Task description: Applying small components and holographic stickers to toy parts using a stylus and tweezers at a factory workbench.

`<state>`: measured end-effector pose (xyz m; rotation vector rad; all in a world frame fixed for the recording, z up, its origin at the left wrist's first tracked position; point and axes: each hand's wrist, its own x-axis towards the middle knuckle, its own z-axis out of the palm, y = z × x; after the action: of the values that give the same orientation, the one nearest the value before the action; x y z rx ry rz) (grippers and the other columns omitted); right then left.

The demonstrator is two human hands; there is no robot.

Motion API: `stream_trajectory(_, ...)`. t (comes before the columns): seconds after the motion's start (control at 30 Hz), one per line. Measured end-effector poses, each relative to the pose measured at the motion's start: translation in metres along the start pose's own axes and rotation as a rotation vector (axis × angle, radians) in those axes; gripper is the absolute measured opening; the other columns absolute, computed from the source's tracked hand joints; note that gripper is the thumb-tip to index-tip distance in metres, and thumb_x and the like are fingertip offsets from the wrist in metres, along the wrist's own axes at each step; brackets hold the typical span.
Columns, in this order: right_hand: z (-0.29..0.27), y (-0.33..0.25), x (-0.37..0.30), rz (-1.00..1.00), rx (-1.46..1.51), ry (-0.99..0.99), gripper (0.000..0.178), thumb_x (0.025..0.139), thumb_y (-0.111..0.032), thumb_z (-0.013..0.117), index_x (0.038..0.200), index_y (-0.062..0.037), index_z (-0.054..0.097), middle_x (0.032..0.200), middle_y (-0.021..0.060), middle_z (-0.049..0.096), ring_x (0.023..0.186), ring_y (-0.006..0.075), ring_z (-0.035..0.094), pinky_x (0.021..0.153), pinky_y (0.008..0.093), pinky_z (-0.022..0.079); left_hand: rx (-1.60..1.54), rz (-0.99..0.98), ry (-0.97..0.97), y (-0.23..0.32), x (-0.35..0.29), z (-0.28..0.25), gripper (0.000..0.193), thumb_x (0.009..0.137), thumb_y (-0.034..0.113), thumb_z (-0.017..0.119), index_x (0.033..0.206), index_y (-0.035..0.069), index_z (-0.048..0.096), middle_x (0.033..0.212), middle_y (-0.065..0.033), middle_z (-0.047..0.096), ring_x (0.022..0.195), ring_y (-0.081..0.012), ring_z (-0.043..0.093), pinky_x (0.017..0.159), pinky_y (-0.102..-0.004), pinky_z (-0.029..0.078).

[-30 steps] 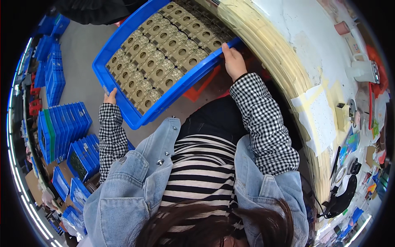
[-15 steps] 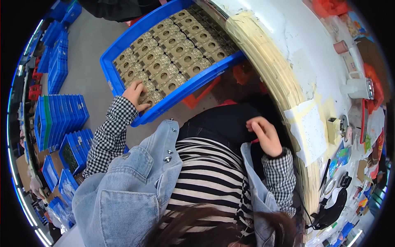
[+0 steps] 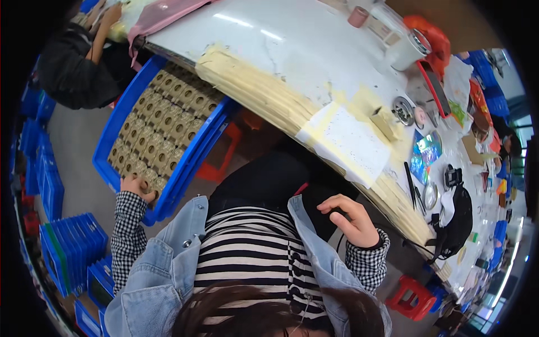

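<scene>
My left hand [image 3: 137, 187] reaches into the near corner of a blue plastic crate [image 3: 101, 153], its fingers and thumb curled around one of the small camouflage-patterned cases there. Rows of these cases [image 3: 159, 118], each with a round dark opening on top, cover the crate's inside. The palm hides part of the case under it. Over my lap hovers my right hand [image 3: 355, 220], fingers loosely stretched, thumb apart, nothing in it. It is closest to the taped edge of the white table.
A white table [image 3: 281, 48] curves along the right, with a paper sheet [image 3: 345, 143], white mug [image 3: 409, 49] and black pouch [image 3: 456, 219]. Blue crates [image 3: 73, 253] stack at left. A red stool [image 3: 411, 297] stands lower right. A co-worker's dark sleeve [image 3: 78, 70] is beyond the crate.
The view has turned, so table and crate appear shifted left and more of the table shows. My left hand stays at the crate's near corner; my right hand remains empty above my lap.
</scene>
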<state>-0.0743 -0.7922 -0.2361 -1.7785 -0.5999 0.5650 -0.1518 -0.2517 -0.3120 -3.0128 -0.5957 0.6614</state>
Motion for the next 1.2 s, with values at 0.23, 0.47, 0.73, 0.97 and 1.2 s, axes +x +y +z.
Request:
stream_trajectory(0.23,-0.033,-0.014,-0.035,-0.045,-0.069,0.164,0.020,0.086,-0.009,0.054,0.102,0.0032,0.057,0.099,0.0140,0.059,0.088,0.0225,0.058,0.078,0.0300,0.045,0.005,0.071,0.159,0.007,-0.001,-0.092,0.036,0.056,0.032,0.074,0.065,0.004,0.054,0.089,-0.0134,0.053,0.088,-0.0321,0.052,0.094,-0.0565,0.032)
stream_trajectory(0.47,-0.049,-0.016,-0.076,0.008,-0.128,0.881,0.013,0.088,-0.002,0.046,0.089,0.0047,0.058,0.090,0.0133,0.060,0.083,0.0192,0.055,0.076,0.0271,0.043,0.051,0.732,0.658,0.132,0.049,-0.224,0.032,0.059,0.018,0.073,0.074,0.002,0.049,0.108,-0.0164,0.051,0.107,-0.0376,0.048,0.091,-0.0552,0.031)
stream_trajectory(0.73,-0.050,0.002,-0.083,0.107,-0.716,1.292,0.006,0.084,0.000,0.054,0.087,0.0020,0.059,0.085,0.0121,0.061,0.081,0.0248,0.056,0.074,0.0313,0.043,0.072,1.266,0.504,0.388,0.172,-0.258,0.035,0.060,0.029,0.073,0.072,0.006,0.048,0.096,-0.0086,0.051,0.093,-0.0311,0.051,0.090,-0.0621,0.031)
stream_trajectory(0.97,-0.050,0.008,-0.092,0.180,-0.928,1.270,0.006,0.081,0.001,0.057,0.086,0.0004,0.060,0.085,0.0117,0.060,0.081,0.0278,0.056,0.075,0.0349,0.044,0.253,1.184,0.279,0.470,0.194,-0.247,0.034,0.066,0.032,0.071,0.074,0.009,0.048,0.090,-0.0041,0.050,0.090,-0.0269,0.052,0.098,-0.0668,0.025)
stream_trajectory(1.2,-0.071,0.020,-0.071,0.137,-1.010,1.238,0.007,0.081,-0.001,0.057,0.086,-0.0007,0.061,0.089,0.0107,0.060,0.086,0.0282,0.055,0.079,0.0366,0.042,-0.390,1.524,0.382,0.430,0.163,-0.243,0.024,0.077,0.017,0.068,0.094,0.004,0.057,0.086,-0.0063,0.057,0.081,-0.0198,0.054,0.081,-0.0343,0.043)
